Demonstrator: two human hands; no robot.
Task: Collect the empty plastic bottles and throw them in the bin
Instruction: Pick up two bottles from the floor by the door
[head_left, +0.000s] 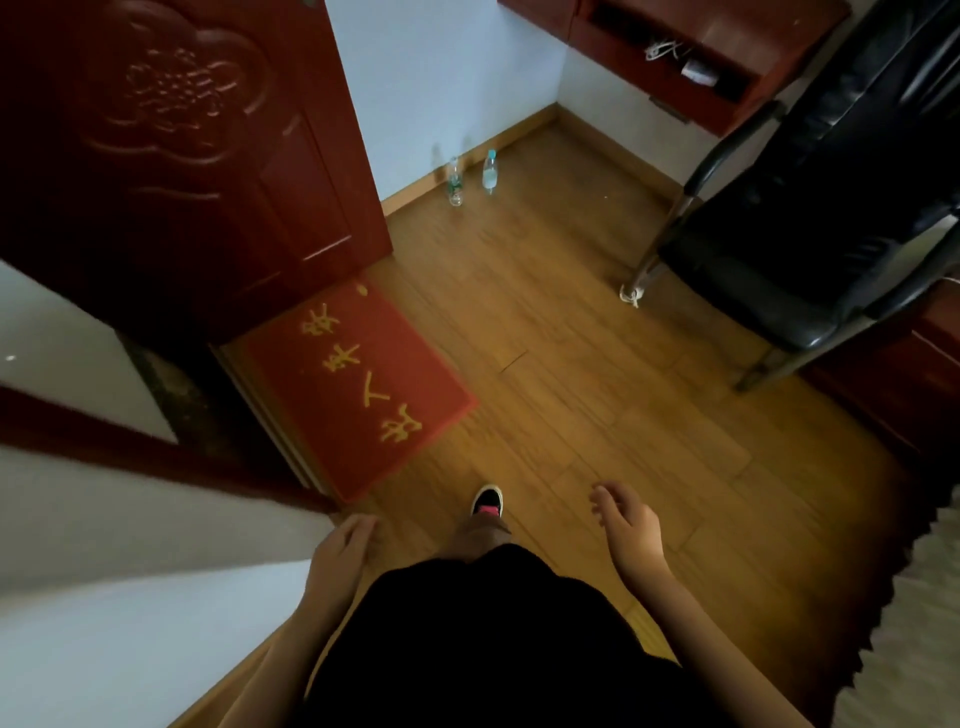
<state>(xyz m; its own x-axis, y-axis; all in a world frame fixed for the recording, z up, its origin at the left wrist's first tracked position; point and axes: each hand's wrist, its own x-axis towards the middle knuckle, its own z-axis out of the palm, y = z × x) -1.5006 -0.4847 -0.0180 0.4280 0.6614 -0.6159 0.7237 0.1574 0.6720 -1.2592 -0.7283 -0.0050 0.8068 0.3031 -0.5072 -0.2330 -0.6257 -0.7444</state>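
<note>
Two clear plastic bottles stand upright on the wooden floor by the far white wall. The left bottle (454, 183) has a green label; the right bottle (490, 172) has a pale blue cap. They are close together but apart. My left hand (340, 548) hangs low at the bottom centre-left, fingers loosely curled, holding nothing. My right hand (626, 525) is at the bottom centre-right, fingers spread and empty. Both hands are far from the bottles. No bin is in view.
A dark red door (182, 156) stands open on the left, with a red doormat (358, 384) lying on the floor in front of it. A black chair (831, 208) with metal legs fills the right side. A red wooden desk (675, 57) is at the top right.
</note>
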